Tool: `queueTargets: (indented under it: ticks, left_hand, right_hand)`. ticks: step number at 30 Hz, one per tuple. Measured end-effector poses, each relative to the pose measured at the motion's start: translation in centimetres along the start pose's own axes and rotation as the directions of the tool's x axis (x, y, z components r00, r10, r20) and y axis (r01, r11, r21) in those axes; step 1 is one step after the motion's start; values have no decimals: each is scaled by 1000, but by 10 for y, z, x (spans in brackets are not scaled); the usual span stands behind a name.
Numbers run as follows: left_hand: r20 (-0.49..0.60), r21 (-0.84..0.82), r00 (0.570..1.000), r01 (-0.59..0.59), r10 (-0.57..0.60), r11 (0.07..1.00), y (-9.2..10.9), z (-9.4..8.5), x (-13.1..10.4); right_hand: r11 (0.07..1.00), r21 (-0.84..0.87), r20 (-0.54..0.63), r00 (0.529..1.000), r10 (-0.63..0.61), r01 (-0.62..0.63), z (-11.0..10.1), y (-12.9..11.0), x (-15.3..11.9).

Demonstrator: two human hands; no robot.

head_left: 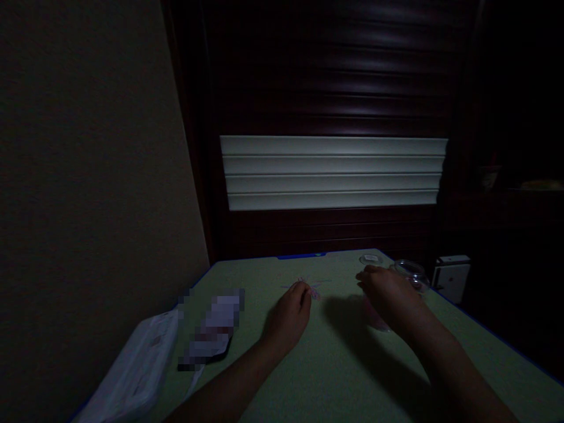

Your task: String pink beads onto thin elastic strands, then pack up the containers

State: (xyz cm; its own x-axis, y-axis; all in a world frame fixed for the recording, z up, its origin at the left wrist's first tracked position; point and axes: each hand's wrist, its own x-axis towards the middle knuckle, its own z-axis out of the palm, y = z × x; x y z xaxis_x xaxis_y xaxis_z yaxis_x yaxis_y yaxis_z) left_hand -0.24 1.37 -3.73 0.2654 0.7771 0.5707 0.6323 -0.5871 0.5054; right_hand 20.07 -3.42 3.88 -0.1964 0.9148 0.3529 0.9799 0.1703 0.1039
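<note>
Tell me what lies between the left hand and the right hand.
In the head view, a small bunch of thin strands lies by the left hand, then green tabletop, partly in shadow, toward the right hand.

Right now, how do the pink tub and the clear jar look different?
The pink tub sits nearer you; the clear jar sits farther back. The right hand hides the pink tub's top, while the clear jar's top shows. The pink tub looks pink; the clear jar looks mostly see-through. Both are on the green table.
</note>
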Motion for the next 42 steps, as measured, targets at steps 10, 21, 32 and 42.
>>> queueTargets:
  ticks: [10, 21, 32, 42]
  left_hand:
    - [100, 261, 994, -75, 50, 962, -12, -1, 3]
    - [204, 464, 975, -180, 93, 867, -16, 3, 8]
    - [201, 485, 977, -167, 76, 858, -21, 7, 12]
    - [193, 419, 974, -192, 119, 888, -28, 6, 14]
  right_hand:
    - [963, 157, 11, 975, -223, 218, 0, -30, -4]
    - [938, 240, 39, 963, -267, 250, 3, -32, -5]
    - [938, 227, 61, 958, -281, 261, 9, -33, -2]
    - [921, 292, 46, 959, -281, 257, 6, -34, -3]
